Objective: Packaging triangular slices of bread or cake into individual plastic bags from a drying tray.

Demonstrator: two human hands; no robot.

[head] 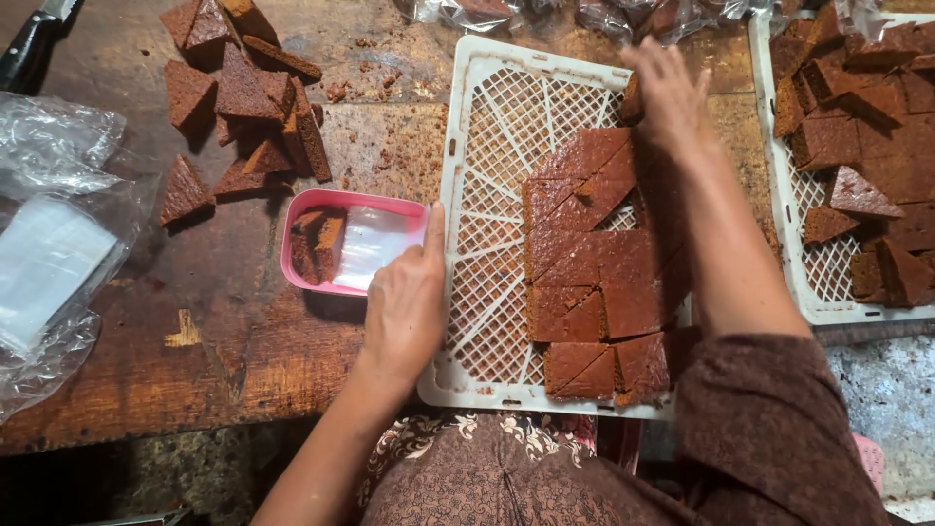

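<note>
Left hand (404, 297): resting at the rim of the pink tray (321, 205), fingers pressed together and laid flat over the clear plastic bag (375, 244) inside it, pinching nothing.
Right hand (672, 97): stretched to the far edge of the white lattice tray (487, 195), fingers curled onto a brown cake piece (631, 97); a closed grip on it seems likely, cannot tell for sure.
Cake slab (599, 263): lying on the right half of the lattice tray, scored into squares and triangles, pieces touching one another.
Doing it well: probably best to lift the piece by its sides with light pressure so the crumbly edges hold, and to keep the pink tray steadied flat with the other hand.
Pink tray contents: a couple of brown pieces at its left end, the bag covering the right end.
Second white tray (794, 253): to the right, heaped with loose cut pieces.
Desk (224, 331): worn wood, a loose pile of cake triangles (243, 97) at the far left, crumbs beside it.
Plastic wrappers (58, 253): crumpled clear heap at the left edge.
Knife handle (29, 49): black, at the top left corner.
</note>
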